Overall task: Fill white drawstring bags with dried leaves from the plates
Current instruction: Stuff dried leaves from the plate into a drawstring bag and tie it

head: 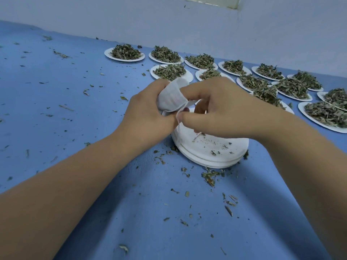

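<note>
Bag gripped by left hand, drawstring apparently pinched.

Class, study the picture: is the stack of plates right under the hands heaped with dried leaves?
No, the stack of plates bears only a few leaf crumbs; the heaped plates lie farther back.

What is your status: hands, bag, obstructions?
Left hand grips white bag. Right hand pinches its drawstring. Near-empty plate stack below; full plates beyond, nothing blocking.
</note>
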`<state>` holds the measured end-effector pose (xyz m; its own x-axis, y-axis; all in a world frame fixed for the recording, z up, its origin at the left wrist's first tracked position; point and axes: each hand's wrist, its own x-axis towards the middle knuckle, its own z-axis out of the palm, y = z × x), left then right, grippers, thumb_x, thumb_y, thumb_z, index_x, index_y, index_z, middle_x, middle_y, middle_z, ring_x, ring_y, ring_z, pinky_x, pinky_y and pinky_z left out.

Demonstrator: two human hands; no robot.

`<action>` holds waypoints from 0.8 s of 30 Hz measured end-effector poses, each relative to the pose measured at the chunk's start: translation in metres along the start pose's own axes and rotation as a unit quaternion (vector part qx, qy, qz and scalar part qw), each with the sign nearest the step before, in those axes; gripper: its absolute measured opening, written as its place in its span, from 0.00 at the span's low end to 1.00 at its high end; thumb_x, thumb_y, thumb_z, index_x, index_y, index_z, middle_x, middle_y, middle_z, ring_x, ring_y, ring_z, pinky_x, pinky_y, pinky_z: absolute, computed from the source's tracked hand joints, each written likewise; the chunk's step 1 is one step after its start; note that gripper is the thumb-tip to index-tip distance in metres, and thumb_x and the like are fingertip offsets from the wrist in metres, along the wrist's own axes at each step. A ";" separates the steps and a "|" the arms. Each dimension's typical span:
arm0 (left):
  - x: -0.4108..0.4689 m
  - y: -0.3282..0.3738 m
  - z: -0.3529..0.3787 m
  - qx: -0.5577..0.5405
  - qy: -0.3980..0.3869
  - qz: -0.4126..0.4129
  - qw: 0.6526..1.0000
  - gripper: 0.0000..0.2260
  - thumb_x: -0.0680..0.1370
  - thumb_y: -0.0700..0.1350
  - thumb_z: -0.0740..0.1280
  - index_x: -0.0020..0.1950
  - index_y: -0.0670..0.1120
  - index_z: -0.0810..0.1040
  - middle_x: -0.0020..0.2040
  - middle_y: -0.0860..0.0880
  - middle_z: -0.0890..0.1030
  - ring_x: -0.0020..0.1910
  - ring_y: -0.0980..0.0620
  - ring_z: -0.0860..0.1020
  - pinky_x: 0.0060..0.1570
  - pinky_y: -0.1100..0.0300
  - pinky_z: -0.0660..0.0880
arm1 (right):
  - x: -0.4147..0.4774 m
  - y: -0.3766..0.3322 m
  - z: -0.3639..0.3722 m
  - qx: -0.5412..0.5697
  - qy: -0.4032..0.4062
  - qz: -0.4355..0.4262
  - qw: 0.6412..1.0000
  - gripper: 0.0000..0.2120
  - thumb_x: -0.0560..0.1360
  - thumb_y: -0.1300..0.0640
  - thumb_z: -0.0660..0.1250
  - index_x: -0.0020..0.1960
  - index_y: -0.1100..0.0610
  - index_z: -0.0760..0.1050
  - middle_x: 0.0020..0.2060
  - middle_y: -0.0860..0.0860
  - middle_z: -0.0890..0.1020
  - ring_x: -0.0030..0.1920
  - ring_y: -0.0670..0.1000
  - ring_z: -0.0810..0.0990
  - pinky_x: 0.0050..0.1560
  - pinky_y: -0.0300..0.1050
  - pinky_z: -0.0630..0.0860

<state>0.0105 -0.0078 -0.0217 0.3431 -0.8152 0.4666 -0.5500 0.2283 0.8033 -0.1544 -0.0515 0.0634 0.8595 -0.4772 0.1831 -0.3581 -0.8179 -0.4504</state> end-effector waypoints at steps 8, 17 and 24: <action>-0.002 0.002 -0.004 0.022 -0.001 -0.004 1.000 0.12 0.67 0.54 0.68 0.51 0.58 0.76 0.46 0.62 0.80 0.42 0.62 0.79 0.35 0.68 0.76 | 0.009 0.002 0.002 -0.065 -0.023 -0.028 0.997 0.08 0.78 0.51 0.70 0.49 0.53 0.85 0.31 0.45 0.81 0.29 0.43 0.75 0.31 0.32 0.65; -0.002 0.002 -0.004 0.008 0.002 -0.006 1.000 0.09 0.71 0.52 0.71 0.50 0.56 0.78 0.43 0.57 0.81 0.38 0.59 0.78 0.31 0.67 0.73 | 0.008 0.014 0.011 0.004 0.029 -0.030 0.999 0.10 0.81 0.47 0.67 0.45 0.48 0.83 0.27 0.35 0.78 0.26 0.45 0.75 0.30 0.31 0.65; 0.020 0.011 -0.029 -0.304 0.120 -0.151 0.933 0.12 0.73 0.49 0.75 0.54 0.47 0.82 0.44 0.51 0.85 0.43 0.51 0.84 0.42 0.55 0.80 | 0.018 0.021 0.014 0.150 0.196 0.074 0.966 0.13 0.78 0.48 0.67 0.61 0.48 0.79 0.54 0.41 0.84 0.48 0.47 0.83 0.50 0.40 0.77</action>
<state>0.0331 -0.0065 0.0072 0.6129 -0.7656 0.1954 0.1084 0.3265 0.9390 -0.1409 -0.0729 0.0448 0.5819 -0.7148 0.3879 -0.2932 -0.6293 -0.7198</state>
